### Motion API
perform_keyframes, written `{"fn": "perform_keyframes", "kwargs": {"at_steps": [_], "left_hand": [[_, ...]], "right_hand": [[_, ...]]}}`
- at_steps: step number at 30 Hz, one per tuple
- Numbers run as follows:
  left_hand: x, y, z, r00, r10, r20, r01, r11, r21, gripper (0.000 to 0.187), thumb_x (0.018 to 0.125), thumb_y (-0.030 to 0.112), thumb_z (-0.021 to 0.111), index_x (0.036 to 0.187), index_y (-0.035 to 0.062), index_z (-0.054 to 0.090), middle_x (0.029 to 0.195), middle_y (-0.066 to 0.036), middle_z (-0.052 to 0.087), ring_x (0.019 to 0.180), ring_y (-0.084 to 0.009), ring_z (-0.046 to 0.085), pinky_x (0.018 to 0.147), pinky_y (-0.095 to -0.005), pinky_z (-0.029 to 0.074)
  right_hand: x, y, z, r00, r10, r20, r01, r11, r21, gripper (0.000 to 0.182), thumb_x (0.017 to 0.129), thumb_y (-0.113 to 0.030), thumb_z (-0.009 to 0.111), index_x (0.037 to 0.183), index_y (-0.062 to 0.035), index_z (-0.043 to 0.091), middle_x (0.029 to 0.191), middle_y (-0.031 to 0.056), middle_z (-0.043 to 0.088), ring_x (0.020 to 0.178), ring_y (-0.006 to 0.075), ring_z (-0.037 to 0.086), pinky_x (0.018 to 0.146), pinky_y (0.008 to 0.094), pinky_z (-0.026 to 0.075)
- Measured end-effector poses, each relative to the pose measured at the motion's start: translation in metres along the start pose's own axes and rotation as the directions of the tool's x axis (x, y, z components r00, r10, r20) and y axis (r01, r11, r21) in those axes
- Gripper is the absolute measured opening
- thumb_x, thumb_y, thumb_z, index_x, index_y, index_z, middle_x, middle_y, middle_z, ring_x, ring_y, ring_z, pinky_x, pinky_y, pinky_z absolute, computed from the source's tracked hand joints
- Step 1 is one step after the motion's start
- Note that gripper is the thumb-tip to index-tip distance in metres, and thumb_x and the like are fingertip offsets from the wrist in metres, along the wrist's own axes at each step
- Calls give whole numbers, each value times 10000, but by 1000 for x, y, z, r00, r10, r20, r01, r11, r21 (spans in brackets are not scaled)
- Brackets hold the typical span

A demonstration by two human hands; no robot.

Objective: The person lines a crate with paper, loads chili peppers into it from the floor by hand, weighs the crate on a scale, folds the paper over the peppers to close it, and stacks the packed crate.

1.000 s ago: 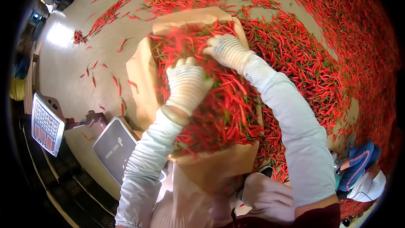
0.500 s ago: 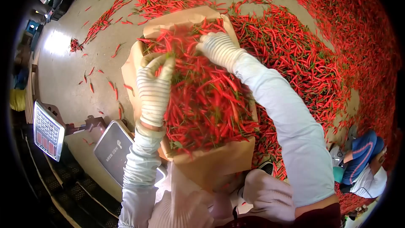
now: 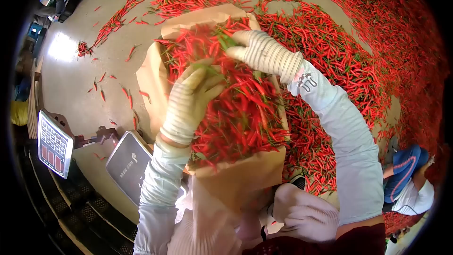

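Red chilies (image 3: 245, 108) with green stems fill a cardboard box (image 3: 240, 174) lined with brown paper, its flaps folded outward. Over the left half of the box is my left hand (image 3: 191, 99), in a striped cream glove. Its fingers are closed on a blurred green piece (image 3: 208, 67), whose kind I cannot make out. My right hand (image 3: 262, 52), gloved alike, reaches over the far right part of the box. Thumb and fingers pinch a green chili (image 3: 225, 41), slightly smeared by motion. The chilies under both hands are partly hidden.
A weighing scale with a grey platform (image 3: 127, 163) and a keypad display (image 3: 54, 144) stands to the left. Heaps of red chilies (image 3: 330, 61) cover the floor right and behind. Black crates (image 3: 89, 208) lie lower left. Other people (image 3: 408, 184) sit at right and upper left.
My left hand has moved right and inward over the chilies, its fingers turning. My right hand has shifted slightly right, and a green chili now shows at its fingertips.
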State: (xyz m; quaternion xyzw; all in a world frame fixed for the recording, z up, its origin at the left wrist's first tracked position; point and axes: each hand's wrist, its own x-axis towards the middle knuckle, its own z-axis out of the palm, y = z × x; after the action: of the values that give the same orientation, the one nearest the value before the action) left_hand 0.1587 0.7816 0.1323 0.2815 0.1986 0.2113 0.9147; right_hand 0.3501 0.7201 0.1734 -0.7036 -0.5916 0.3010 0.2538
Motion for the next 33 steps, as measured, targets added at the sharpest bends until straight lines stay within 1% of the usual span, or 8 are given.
{"fn": "perform_keyframes", "kwargs": {"at_steps": [4,5,7,8,11,17,24,33], "left_hand": [[4,-19,21,952,307,1,-248,768,590,335,955,290,553,1204,66,533,1083,-88,615,939,-206,621,800,-346,537],[1,-13,18,742,512,434,-447,-105,888,269,966,274,537,1123,57,563,1032,-83,625,906,-186,623,765,-323,538],[-3,-9,30,949,154,-274,-103,976,192,215,864,-8,555,1078,-32,548,982,-111,575,873,-207,588,734,-315,504],[1,-13,1,922,379,-73,-273,774,572,193,882,10,537,1071,-23,554,988,-106,581,860,-206,592,730,-314,503],[-24,5,-10,952,124,-280,-90,988,128,156,966,158,499,1037,39,569,979,-74,601,856,-172,602,682,-274,490],[-74,36,-51,945,56,-322,-35,997,71,159,947,185,548,1007,47,597,673,19,499,534,-79,444,424,-193,320],[-65,-26,-52,912,369,-178,109,200,974,434,827,216,703,1196,80,521,640,-56,558,535,-217,552,543,-343,465],[68,21,-87,829,559,24,188,-318,929,406,906,309,513,1285,165,494,861,-192,675,794,-387,647,717,-479,497]], "right_hand": [[-11,-20,15,988,-134,-75,125,986,-111,307,841,-288,590,858,16,632,820,226,655,820,385,643,744,461,499],[-11,-24,17,989,-147,-20,146,989,-12,307,831,-287,614,871,16,646,806,223,656,819,385,644,743,444,501],[-17,-30,18,978,-167,121,170,985,-15,368,851,-325,607,981,17,651,832,206,667,793,344,657,737,405,507],[-25,-34,17,977,-168,127,170,985,-6,368,851,-325,607,981,17,651,832,206,667,793,344,657,737,405,507],[-56,-29,7,1000,-8,-10,9,989,148,472,879,-296,606,1233,14,565,1019,120,679,958,224,642,870,328,485],[-107,18,55,979,201,-17,-202,970,-137,1080,648,-404,804,1493,-104,202,1487,338,119,1320,479,301,1096,471,316],[-41,27,93,908,-157,-387,75,973,-219,555,650,-142,773,1179,-157,603,1337,199,415,1134,413,481,967,437,461],[51,59,50,914,-26,-405,-98,955,-281,697,711,-304,651,1379,-254,459,1429,201,380,1322,421,330,1134,462,267]]}}
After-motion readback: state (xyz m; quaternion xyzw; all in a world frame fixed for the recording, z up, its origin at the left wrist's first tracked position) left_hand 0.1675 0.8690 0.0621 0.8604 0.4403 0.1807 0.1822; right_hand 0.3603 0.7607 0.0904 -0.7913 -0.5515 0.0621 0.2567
